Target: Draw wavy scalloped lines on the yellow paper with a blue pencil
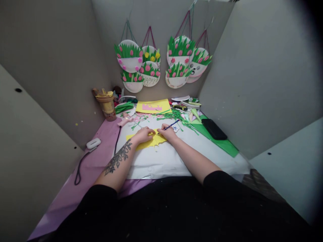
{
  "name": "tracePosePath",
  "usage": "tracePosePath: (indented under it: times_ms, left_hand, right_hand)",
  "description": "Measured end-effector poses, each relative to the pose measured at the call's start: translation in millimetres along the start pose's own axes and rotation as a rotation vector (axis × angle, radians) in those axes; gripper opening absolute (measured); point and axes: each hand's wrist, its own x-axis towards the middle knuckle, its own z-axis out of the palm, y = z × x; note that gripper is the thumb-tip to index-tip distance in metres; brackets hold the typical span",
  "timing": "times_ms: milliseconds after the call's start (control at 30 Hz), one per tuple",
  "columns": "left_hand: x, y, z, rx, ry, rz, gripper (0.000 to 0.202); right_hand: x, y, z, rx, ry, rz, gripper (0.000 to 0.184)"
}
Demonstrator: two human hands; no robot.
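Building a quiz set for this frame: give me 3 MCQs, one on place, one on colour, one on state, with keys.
1. Where does the black case lie?
A. on the green sheet at right
B. on the purple cloth at left
C. hung on the wall

2. What colour is the paper under the hands?
A. green
B. yellow
C. pink

3. What is the right hand doing?
A. lying open and bare
B. gripping a blue pen
C. lifting the cup

Key: 1 A, the black case rests on the green sheet. 2 B, the yellow paper lies under the left hand. 3 B, the right hand holds the blue pen, tip at the paper.
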Motion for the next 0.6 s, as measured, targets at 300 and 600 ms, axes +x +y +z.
tracePosePath:
  times_ms: [300, 600]
  left_hand:
    - [1.3, -3.5, 2.2, 0.001, 0.001, 0.01, 0.043]
    - [1.2, -2.6, 1.6, 0.005, 0.015, 0.012, 0.041]
  right_hand:
    - [1.2, 2.5, -2.1, 0.024, -0.082, 0.008, 0.026]
    - [0.7, 0.8, -2.2, 0.063, -0.089, 0.006, 0.024]
